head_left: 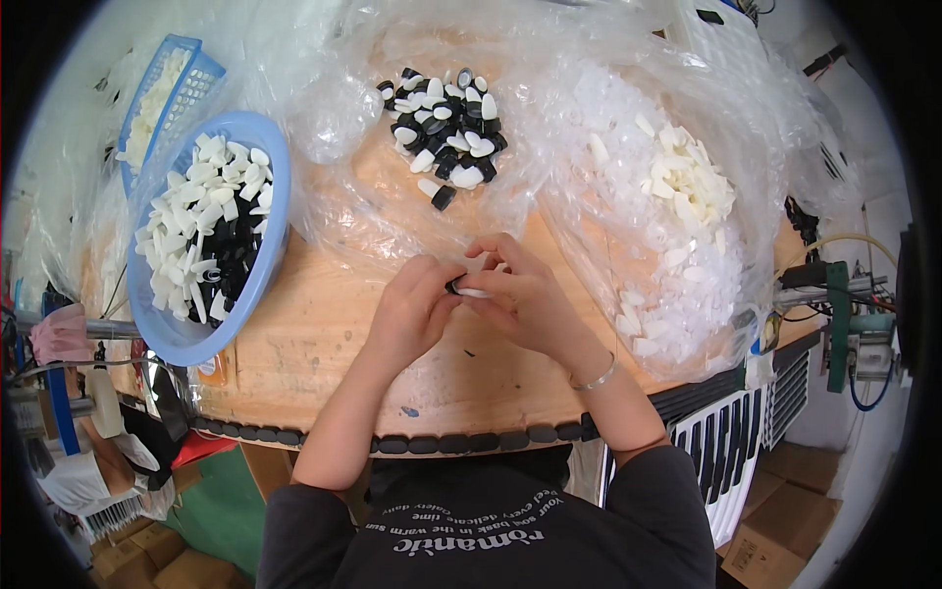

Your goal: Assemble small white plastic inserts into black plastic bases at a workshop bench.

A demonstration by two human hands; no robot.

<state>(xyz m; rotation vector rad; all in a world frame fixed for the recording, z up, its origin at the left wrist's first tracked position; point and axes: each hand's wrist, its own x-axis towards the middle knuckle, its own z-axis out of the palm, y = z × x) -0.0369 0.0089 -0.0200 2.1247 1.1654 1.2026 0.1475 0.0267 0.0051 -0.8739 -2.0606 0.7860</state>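
Both my hands meet over the wooden table in front of my chest. My left hand (415, 302) is closed in a pinch on a small black cap (453, 286). My right hand (520, 299) has its fingers bent around a small white oval piece (473, 293), which touches the black cap. Fingers cover much of both pieces, so I cannot tell how far they are joined. Beyond my hands lies a pile of black caps with white oval pieces (446, 123), some of them fitted together.
At the left stands a blue basin (282, 206) of white and black pieces, with a blue basket (203, 74) behind it. To the right, a clear plastic bag (613, 196) holds many white pieces. Black pieces line the near edge of the table (324, 329).
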